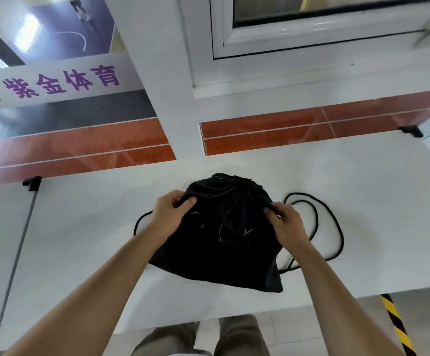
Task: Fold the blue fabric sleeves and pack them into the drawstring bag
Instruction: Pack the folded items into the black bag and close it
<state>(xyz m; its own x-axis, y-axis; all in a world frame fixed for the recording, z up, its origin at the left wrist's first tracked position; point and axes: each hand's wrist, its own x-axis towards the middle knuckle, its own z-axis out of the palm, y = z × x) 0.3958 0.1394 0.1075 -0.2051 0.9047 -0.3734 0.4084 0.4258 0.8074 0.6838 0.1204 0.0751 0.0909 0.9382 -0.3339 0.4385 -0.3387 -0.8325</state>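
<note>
A black drawstring bag point(224, 235) lies on the white table point(349, 201), its gathered mouth pointing away from me. My left hand point(169, 215) grips the bag's left upper edge. On the right upper edge, my right hand point(287, 224) pinches the fabric. Black cord point(329, 227) loops out over the table to the right of the bag, and a shorter piece shows at the left. No blue fabric sleeves are visible; the bag's inside is hidden.
The table's far edge meets a glass wall with an orange floor beyond and a white pillar point(167, 98). Its near edge is close to my legs. Yellow-black hazard tape point(396, 327) runs on the floor at lower right.
</note>
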